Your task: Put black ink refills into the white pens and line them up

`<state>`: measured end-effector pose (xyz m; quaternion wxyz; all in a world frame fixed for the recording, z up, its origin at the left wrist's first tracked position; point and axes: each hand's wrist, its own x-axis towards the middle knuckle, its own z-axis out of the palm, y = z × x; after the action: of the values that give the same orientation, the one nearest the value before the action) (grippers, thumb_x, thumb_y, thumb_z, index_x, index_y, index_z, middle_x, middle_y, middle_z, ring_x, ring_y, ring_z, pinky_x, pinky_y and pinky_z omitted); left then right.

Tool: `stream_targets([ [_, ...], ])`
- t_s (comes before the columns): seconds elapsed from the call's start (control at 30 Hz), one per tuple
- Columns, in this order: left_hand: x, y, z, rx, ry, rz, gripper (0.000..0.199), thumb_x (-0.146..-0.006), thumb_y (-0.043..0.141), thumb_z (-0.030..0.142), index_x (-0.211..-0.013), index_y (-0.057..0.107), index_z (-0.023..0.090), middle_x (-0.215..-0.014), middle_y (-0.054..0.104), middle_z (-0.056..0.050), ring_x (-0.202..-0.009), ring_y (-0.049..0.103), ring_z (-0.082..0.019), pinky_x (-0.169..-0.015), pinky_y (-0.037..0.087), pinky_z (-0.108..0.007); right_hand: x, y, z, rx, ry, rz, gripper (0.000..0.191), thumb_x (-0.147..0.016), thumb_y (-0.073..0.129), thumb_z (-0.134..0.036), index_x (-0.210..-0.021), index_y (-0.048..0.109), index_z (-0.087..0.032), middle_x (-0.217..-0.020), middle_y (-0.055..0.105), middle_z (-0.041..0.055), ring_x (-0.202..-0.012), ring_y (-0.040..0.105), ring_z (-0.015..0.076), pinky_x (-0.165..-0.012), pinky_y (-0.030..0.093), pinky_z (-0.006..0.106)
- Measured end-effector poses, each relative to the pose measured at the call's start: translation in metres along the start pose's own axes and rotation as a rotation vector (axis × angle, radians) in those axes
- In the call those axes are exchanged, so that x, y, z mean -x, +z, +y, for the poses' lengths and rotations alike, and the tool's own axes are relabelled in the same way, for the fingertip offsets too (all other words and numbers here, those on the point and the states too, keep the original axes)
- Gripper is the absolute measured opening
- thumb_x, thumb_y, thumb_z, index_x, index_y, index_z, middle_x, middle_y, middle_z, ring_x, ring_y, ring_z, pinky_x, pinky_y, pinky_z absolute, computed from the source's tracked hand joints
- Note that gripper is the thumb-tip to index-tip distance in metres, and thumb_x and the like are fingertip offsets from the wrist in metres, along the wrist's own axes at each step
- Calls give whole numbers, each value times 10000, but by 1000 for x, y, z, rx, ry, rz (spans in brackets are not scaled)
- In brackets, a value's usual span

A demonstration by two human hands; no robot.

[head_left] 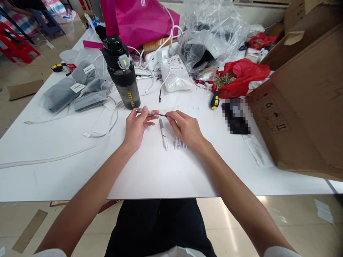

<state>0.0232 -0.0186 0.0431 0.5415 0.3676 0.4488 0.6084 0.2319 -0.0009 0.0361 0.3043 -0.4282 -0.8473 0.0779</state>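
Note:
My left hand [136,129] pinches a grey and white pen barrel [151,112] between thumb and fingers, just in front of the black bottle. A thin dark refill [162,115] sticks out of the barrel's right end. My right hand [186,127] has its fingertips closed on the refill's far end. Below the gap between my hands, a white and grey pen [163,134] lies on the table. Beside it are several clear, patterned pen parts [179,143], partly hidden under my right hand.
A black bottle [122,76] stands behind my left hand. White cables [112,125] and bagged items [64,94] lie at left. A yellow-black screwdriver [214,100], a red bag [241,76] and a large cardboard box [302,107] are at right. The table's front edge [160,198] is near my body.

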Motion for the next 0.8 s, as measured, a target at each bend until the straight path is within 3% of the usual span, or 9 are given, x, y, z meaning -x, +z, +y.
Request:
stream_targets([
  [0.27,5,3,-3,-60,21,-96,481,-884,868,599,-964,575,226,-1114,848,-97,-916,821,-203,-721,573,-287,1,2,-2,-8,-15,-10,364,-1194,393,-395,-1297,707,-243,-1063,763,73,-869,670,201,-649,360,308],
  [0.53,-4,-2,-5,8,92,41,485,-902,848,604,-990,543,236,-1028,827,-58,-901,806,-173,-791,592,-288,1,2,4,-28,-7,26,333,-1188,410,-405,-1249,688,-231,-1130,792,81,-800,653,183,-672,379,320],
  [0.8,-3,-2,-4,7,98,57,497,-904,834,622,-995,527,241,-1018,814,-56,-912,802,-176,-821,593,-301,0,1,4,-18,-10,31,335,-1186,411,-406,-1223,697,-235,-1082,782,83,-808,652,192,-666,370,316],
])
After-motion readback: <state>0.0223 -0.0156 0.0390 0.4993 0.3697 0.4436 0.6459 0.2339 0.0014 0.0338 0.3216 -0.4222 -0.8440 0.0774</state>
